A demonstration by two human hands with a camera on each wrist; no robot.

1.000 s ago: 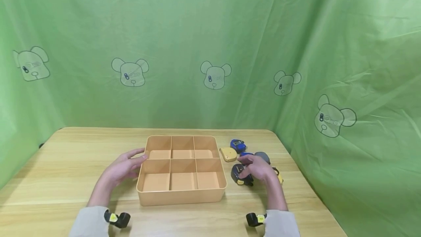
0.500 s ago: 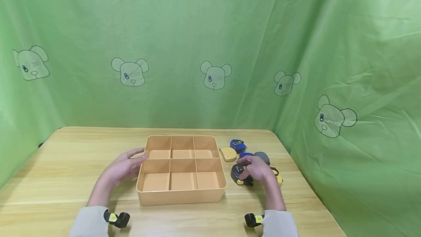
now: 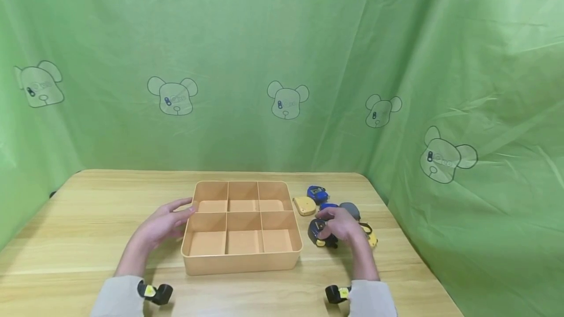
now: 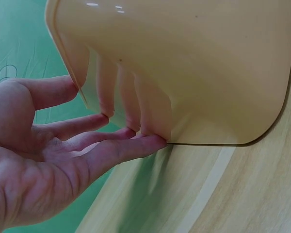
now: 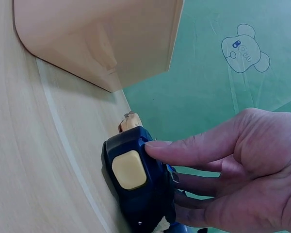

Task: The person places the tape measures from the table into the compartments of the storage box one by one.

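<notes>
A light orange box [image 3: 242, 264] with several compartments, all bare inside, sits on the table. My left hand [image 3: 162, 224] is at its left wall, fingers extended, with the fingertips [image 4: 103, 118] touching the side in the left wrist view. To the right of the box, a black tape measure [image 5: 157, 182] with a yellow button stands on the table. My right hand [image 3: 342, 224] holds it, thumb on the near face and the other fingers behind it. Part of that tape measure is hidden under the hand in the head view.
Around my right hand lie a yellow tape measure [image 3: 305, 205], a blue one [image 3: 317, 193], another blue item [image 3: 328, 206], a grey rounded one [image 3: 350, 209] and a yellow one [image 3: 372, 238]. Green curtains [image 3: 229, 126] hang behind and to the right of the wooden table [image 3: 88, 229].
My right wrist has shifted slightly to the left while the fingers stay at the black tape measure. The left hand and the box keep their places.
</notes>
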